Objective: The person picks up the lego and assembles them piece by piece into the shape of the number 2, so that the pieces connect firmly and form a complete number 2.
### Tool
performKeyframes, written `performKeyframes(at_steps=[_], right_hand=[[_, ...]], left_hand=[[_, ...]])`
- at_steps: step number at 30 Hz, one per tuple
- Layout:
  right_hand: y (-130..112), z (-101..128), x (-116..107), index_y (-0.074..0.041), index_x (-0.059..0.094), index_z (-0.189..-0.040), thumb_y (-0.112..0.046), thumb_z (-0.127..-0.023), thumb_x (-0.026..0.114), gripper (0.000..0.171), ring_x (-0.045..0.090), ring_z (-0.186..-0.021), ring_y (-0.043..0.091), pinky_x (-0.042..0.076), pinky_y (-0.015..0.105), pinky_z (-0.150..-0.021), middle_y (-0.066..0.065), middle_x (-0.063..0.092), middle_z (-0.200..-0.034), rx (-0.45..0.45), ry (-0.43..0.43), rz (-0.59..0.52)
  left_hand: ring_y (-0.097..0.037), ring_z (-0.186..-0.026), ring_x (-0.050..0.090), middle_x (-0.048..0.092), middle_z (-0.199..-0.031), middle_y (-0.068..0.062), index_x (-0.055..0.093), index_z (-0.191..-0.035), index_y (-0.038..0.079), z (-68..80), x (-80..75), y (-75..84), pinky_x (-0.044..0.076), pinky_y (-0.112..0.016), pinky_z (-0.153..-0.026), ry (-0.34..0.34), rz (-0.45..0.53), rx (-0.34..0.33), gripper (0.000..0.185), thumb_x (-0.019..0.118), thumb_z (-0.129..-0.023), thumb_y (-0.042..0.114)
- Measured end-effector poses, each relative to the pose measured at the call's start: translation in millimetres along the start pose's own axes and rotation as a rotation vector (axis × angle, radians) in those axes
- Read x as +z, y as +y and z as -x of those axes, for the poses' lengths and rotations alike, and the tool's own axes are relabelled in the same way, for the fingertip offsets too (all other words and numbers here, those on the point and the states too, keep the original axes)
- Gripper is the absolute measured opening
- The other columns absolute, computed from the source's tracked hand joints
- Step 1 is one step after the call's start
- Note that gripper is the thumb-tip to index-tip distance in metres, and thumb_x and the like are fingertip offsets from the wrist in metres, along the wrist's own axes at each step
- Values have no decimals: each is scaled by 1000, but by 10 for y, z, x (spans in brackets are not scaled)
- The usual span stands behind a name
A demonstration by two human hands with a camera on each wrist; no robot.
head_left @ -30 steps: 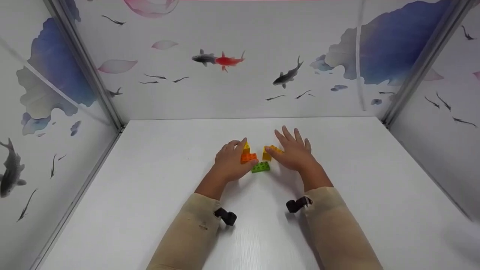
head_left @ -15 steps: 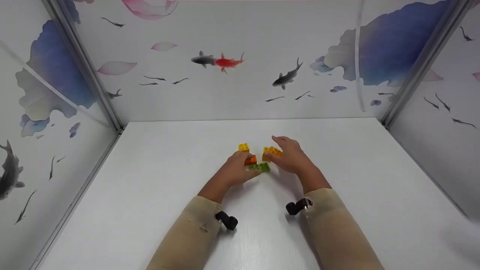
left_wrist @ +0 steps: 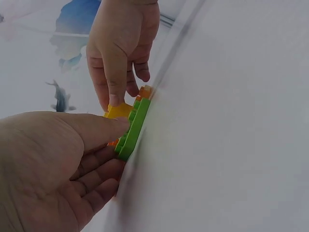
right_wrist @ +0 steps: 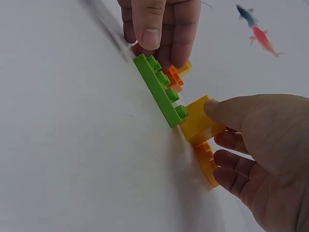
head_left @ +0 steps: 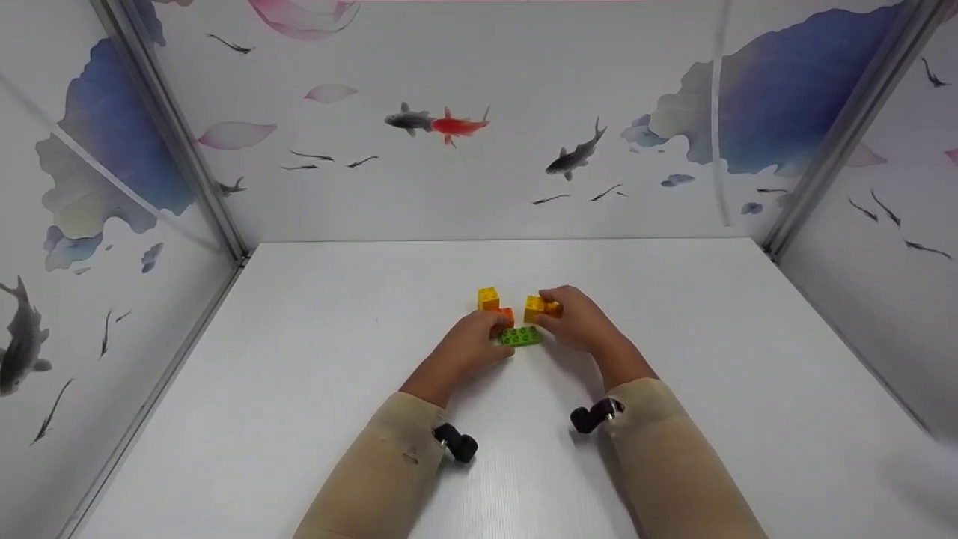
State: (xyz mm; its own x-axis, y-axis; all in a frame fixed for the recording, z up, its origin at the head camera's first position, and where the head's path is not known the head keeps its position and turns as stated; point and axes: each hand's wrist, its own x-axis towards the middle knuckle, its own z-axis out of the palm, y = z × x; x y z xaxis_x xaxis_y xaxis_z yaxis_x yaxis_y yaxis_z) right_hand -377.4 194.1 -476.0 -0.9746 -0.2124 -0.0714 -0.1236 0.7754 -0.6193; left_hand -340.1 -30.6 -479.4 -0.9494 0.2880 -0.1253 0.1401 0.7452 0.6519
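Several toy building bricks sit close together on the white table. My left hand bends its fingers round the orange brick, with its thumb on the near side; the fingers partly hide that brick. Just in front lies the green brick, studs up, beside the left thumb. My right hand pinches a yellow brick between thumb and index finger, the thumb on its near face. Beside it, an orange-yellow brick is partly covered by the right fingers. Another yellow brick stands behind the orange one.
The white table spreads round the bricks. A back wall printed with fish and side walls with metal corner posts enclose it. Black wrist devices stick out from the sleeves.
The left hand has drawn back from the yellow brick and curled its fingers onto the orange brick. The right hand, spread earlier, has closed its fingers onto its yellow brick. The bricks look unmoved.
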Motion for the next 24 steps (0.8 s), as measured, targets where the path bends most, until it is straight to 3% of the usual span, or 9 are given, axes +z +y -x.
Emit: performKeyframes(at_steps=[4,12,19,24], right_hand=[[0,-9,19,-9,53,-157,-24,-106,70,56,53,-147,36,42,54,-126,17,52,-161,-25,14,-26],[-38,-18,31,-12,58,-153,-21,-107,67,47,56,-142,33,44,51,-125,14,55,-158,40,2,-47],[-78,6,12,-14,60,-152,-23,-108,66,45,60,-130,31,50,50,-117,12,61,-150,16,10,-39],[-138,35,9,-15,62,-149,-24,-107,68,44,62,-130,30,51,49,-118,10,63,-147,6,11,-57]], left_hand=[[-15,-131,61,69,-140,5,68,-144,21,-9,32,7,47,-41,-122,23,-8,-1,49,81,-97,18],[-18,-110,62,72,-119,3,74,-136,18,-23,64,3,55,-38,-110,66,15,-16,41,80,-96,13],[-20,-111,61,71,-116,4,74,-134,19,-3,16,5,56,-39,-109,42,51,-65,41,79,-95,8],[-20,-109,61,70,-114,2,75,-130,18,-2,-9,-23,57,-38,-103,25,46,-70,37,77,-94,8]])
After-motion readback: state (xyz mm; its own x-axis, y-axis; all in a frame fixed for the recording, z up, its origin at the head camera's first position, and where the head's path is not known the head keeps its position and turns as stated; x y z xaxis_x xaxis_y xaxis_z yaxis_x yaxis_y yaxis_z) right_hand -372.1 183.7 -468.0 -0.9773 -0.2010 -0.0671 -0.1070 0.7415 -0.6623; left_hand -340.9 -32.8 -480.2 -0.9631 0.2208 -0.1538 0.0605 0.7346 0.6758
